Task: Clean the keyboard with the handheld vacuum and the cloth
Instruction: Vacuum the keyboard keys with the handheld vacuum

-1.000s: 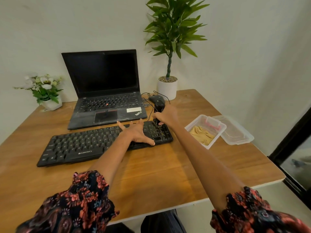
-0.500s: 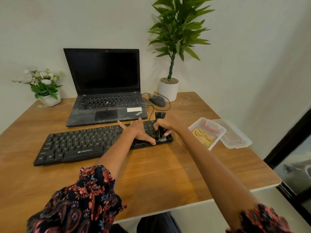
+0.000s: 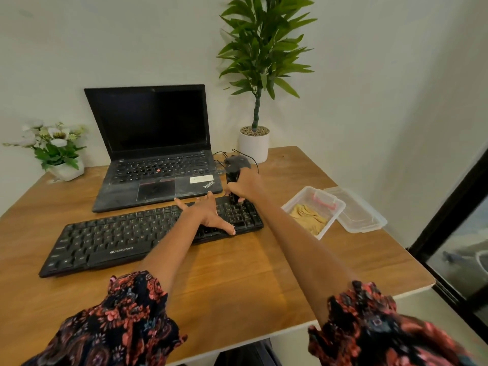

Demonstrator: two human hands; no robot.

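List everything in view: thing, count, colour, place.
keyboard: 1, black, desk front
handheld vacuum: 1, black, upright on keyboard's right end
cloth: 1, tan, inside open container
container: 1, clear, desk right
lid: 1, clear, beside container
laptop: 1, black, open behind keyboard
mouse: 1, black, right of laptop
plant: 1, green, white pot
flowers: 1 pot, white, back left
desk: 1, wooden
left hand: spread, pressing keyboard
right hand: gripping vacuum

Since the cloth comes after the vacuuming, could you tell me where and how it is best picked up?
Pinch a raised fold near the middle of the yellow cloth, coming straight down from above: it lies crumpled in the open plastic container, whose walls block a sideways approach. Its lid lies alongside.
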